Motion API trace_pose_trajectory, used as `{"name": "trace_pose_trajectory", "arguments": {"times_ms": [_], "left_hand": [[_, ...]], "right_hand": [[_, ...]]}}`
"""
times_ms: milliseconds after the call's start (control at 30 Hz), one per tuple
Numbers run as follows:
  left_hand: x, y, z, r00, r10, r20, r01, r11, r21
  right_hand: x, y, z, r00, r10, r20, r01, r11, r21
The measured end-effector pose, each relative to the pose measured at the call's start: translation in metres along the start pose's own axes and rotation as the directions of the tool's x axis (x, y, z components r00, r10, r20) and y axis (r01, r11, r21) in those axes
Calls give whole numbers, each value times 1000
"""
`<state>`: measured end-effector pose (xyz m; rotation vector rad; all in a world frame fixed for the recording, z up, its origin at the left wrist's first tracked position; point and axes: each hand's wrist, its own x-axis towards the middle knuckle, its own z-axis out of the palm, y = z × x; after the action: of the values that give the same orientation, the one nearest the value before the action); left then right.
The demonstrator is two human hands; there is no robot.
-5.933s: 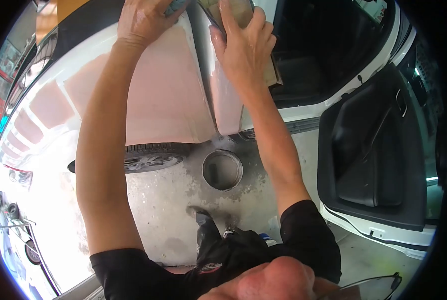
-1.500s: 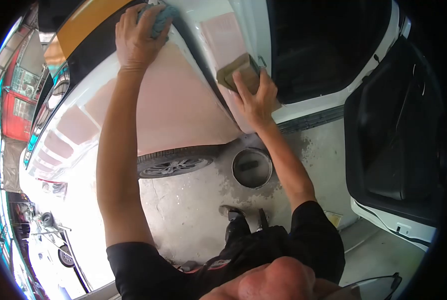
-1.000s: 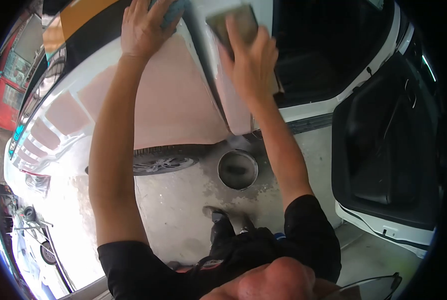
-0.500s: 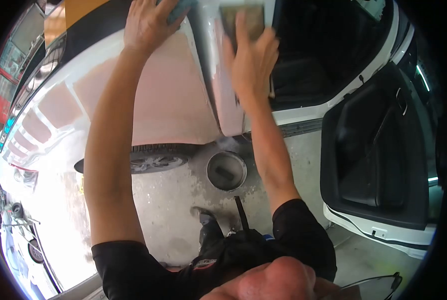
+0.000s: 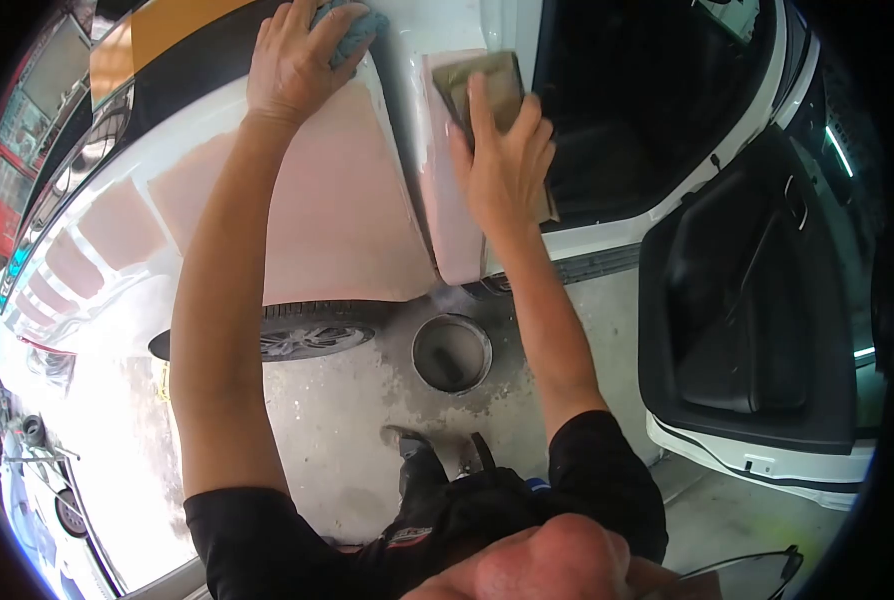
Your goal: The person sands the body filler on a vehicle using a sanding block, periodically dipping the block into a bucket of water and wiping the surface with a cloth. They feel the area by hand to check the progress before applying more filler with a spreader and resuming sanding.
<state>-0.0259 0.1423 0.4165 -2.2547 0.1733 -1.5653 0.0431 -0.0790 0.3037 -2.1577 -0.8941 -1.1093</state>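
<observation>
Far left of the fender (image 5: 317, 220), strong glare washes out the floor, and the small wheels of another vehicle (image 5: 47, 490) there are hard to make out. The fender itself is white with a broad pink patch, and smaller pink patches run off along the body to its left. At the fender's top edge the left hand (image 5: 292, 65) is closed over a blue cloth (image 5: 352, 25), pressing it on the panel; most of the cloth is hidden under the fingers and the frame edge cuts off its top. Below the fender a wheel (image 5: 307, 335) shows only its lower part, the rest covered by the panel and the left forearm. Right of the wheel, below the fender's rear corner, a round bucket (image 5: 452, 352) stands on the dusty concrete; what lies in it is a dark shape that cannot be told. Just right of the fender, past the dark gap, the right hand (image 5: 502, 170) holds a tan block (image 5: 487, 85) flat on a narrow pink strip, fingers stretched over it and the thumb at its edge; its lower half is hidden by the palm. Farther right of the fender the cabin is too dark to read, and the open door (image 5: 747, 300) shows its black inner trim.
</observation>
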Motion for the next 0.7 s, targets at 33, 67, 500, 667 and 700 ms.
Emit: {"name": "trace_pose_trajectory", "arguments": {"times_ms": [33,67,500,667,700], "left_hand": [[-1,-1,-1,997,-38,64,39,999,-27],[-5,2,-3,988,-82,133,89,995,-49],[-6,3,-2,998,-34,47,34,999,-7],[-3,0,1,999,13,-34,-12,1000,16],[-3,1,1,999,17,-40,-16,1000,13]], "right_hand": [[11,1,3,999,39,-3,-39,999,25],[39,-1,0,997,73,2,-73,996,49],[43,1,5,990,69,-125,-56,993,103],[-30,12,17,987,-53,-154,64,995,71],[-30,10,13,987,-58,-149,71,994,81]]}}
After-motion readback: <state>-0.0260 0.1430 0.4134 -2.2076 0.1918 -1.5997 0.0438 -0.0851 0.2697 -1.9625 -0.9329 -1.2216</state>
